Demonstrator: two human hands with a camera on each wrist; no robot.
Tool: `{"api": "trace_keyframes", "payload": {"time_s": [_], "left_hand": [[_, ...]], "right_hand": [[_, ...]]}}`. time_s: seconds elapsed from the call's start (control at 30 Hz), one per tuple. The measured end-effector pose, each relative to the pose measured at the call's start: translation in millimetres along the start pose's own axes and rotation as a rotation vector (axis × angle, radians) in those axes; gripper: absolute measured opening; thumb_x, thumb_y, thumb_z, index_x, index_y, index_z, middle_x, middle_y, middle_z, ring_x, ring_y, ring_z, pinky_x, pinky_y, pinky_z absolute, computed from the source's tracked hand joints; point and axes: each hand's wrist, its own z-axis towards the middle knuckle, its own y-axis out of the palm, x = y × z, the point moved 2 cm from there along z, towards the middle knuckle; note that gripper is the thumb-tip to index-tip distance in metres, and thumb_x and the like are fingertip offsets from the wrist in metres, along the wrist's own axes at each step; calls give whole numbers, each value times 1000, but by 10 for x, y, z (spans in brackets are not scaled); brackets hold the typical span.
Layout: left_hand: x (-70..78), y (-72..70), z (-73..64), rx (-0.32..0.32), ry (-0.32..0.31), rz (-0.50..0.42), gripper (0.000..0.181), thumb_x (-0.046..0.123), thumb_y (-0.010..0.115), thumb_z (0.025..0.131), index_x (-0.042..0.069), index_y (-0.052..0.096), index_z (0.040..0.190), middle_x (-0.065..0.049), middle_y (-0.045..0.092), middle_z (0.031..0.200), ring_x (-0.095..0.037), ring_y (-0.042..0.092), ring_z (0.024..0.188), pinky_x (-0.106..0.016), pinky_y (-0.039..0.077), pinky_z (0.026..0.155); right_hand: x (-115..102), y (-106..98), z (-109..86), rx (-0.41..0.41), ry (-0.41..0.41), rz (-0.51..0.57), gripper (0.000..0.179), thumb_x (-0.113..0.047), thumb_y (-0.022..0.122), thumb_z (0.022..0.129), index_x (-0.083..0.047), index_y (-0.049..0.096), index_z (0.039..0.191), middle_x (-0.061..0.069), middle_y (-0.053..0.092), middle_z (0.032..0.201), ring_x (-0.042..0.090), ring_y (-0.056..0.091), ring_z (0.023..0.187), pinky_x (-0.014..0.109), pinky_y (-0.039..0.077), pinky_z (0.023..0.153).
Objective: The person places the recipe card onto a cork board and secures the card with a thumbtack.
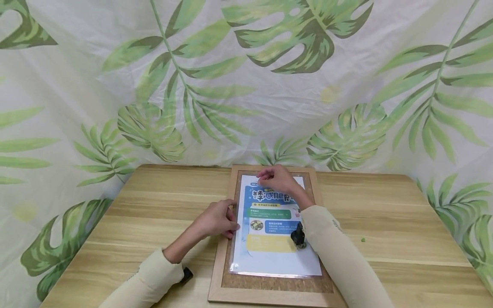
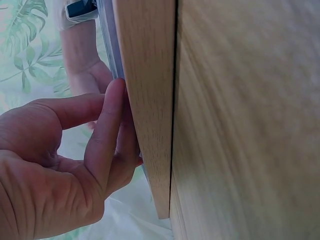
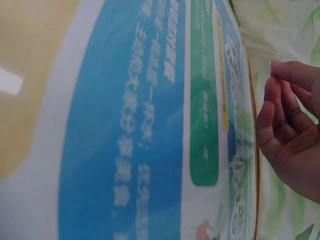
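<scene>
A printed poster point(image 1: 277, 262) in a clear sleeve lies on a wood-framed cork board point(image 1: 269, 296). It has blue, green and yellow text blocks under large white lettering. My left hand point(image 1: 217, 219) touches the poster's left edge, fingers loosely bent; in the left wrist view the same hand point(image 2: 85, 135) meets the sleeve's edge beside the wooden frame point(image 2: 147, 100). Over the poster's top, my right hand point(image 1: 278, 179) pinches a small pale, shiny thing point(image 3: 271, 64) between thumb and forefinger; its kind I cannot tell.
The board stands on a wood-grain table point(image 1: 385, 205), its far end near a leaf-printed cloth point(image 1: 215, 94) hanging behind. A tiny green bit point(image 1: 363, 240) lies on the table right of the board. Dark wrist cameras sit at both sleeves.
</scene>
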Motion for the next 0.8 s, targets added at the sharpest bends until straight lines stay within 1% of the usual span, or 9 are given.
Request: {"api": "trace_keyframes", "payload": {"time_s": [0.5,0.7,0.8], "left_hand": [[11,8,-9,17,20,25,71,-8,80,90,-7,48,153,-12,67,89,-18,72,62,-32,64,58],[13,9,-8,21,21,32,72,-8,80,89,-8,48,153,-11,66,88,-18,71,62,-32,64,58],[8,11,-6,23,20,34,72,-9,80,89,-8,47,153,-11,67,88,-18,71,62,-32,64,58]], "right_hand": [[-13,217,199,10,-32,7,20,-13,79,98,-5,80,116,9,78,102,17,70,88,26,54,83],[-31,266,265,12,-53,1,22,-13,78,97,-2,79,117,12,79,105,21,73,93,33,58,89],[-26,288,301,17,-46,-9,22,-12,78,97,-2,79,116,12,80,105,22,73,94,34,59,91]]}}
